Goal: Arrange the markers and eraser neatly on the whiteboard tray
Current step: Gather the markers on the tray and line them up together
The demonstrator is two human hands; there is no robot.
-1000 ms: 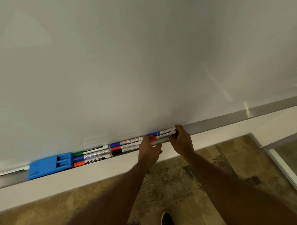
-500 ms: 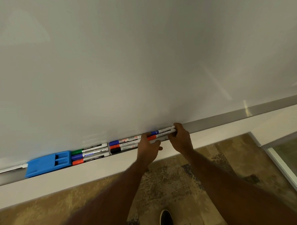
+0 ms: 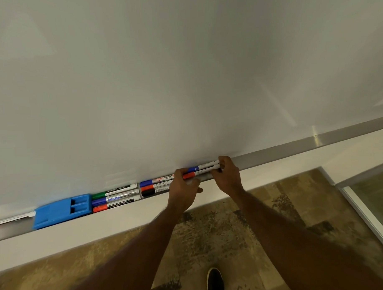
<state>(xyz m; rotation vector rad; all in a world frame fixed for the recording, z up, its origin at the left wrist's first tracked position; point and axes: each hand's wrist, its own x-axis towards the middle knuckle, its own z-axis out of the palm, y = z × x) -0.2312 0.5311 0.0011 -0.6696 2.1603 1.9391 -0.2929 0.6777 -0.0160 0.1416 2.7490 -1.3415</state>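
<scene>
Most markers already lie in neat rows on the whiteboard tray [image 3: 294, 151], right of the blue eraser [image 3: 60, 212]. The left hand [image 3: 183, 188] and right hand [image 3: 227, 176] pinch the blue marker [image 3: 204, 166] and red marker [image 3: 198, 173], lining them up. One lone red marker [image 3: 10, 221] waits far left.

Office — whiteboard [image 3: 166, 79] (glass partition [image 3: 371, 199])

A long grey tray [image 3: 294, 148] runs under the whiteboard. A blue eraser [image 3: 61, 212] lies flat in it. Just right of it sit three markers [image 3: 116, 196], green, blue and red, side by side. Next come three more [image 3: 155, 187]. Further right lie a blue marker [image 3: 204, 166] and a red marker [image 3: 201, 173]. One red marker [image 3: 10, 220] lies alone at the far left.
</scene>
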